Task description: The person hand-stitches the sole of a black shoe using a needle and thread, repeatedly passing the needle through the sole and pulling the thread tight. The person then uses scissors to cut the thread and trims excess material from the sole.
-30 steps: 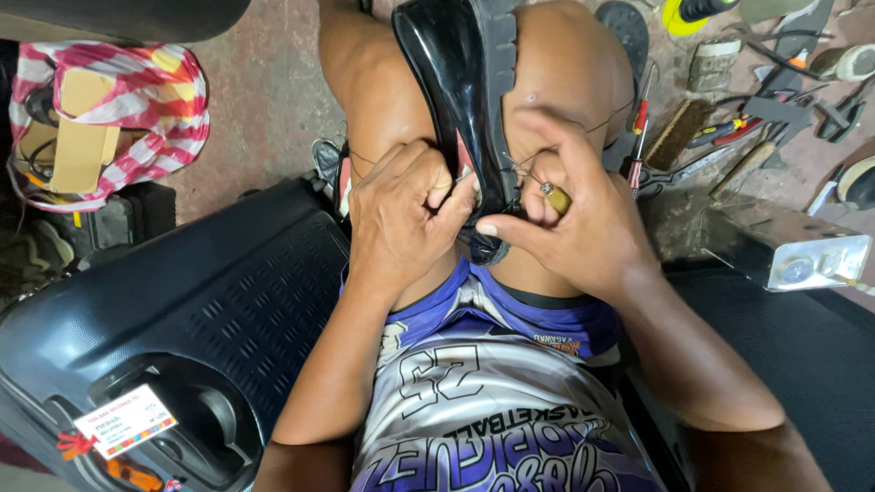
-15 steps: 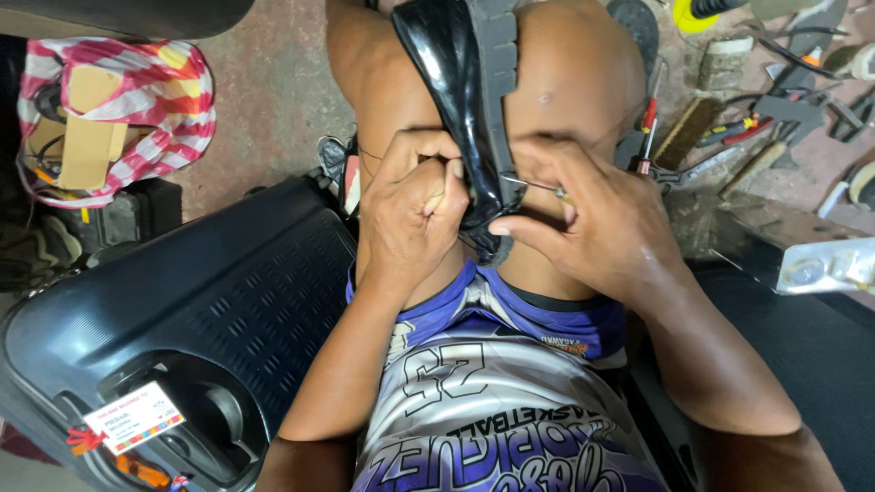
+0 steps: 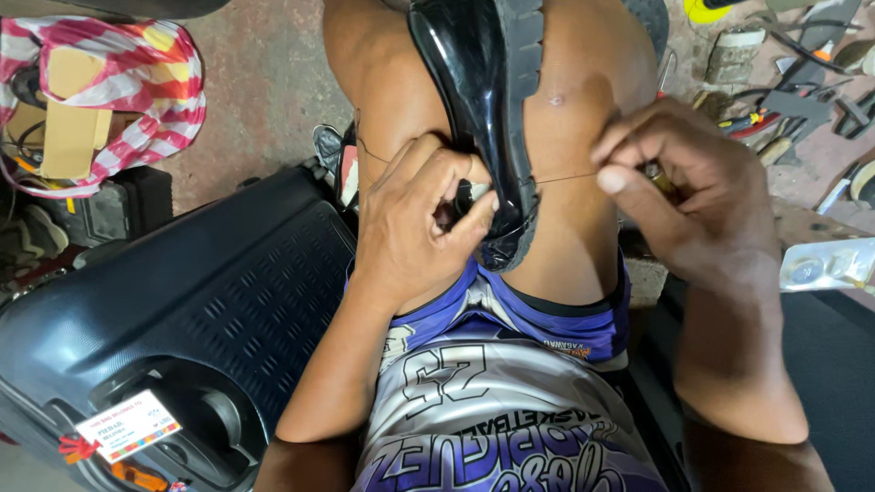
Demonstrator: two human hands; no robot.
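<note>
1. Head view: black shoe [image 3: 483, 118] clamped sole-side right between bare knees. Left hand [image 3: 415, 228] closed on its heel end; right hand [image 3: 693, 191] pinches a taut thread [image 3: 565, 179] running out of the sole seam, a small tool partly hidden in the grip.
2. Risk: thread looks thin; a sideways yank could snap it or cut the glossy upper. Shoe could slip off skin.
3. Materials: shiny smooth upper, ribbed grey rubber sole, textured black suitcase [image 3: 182, 319] left.
</note>
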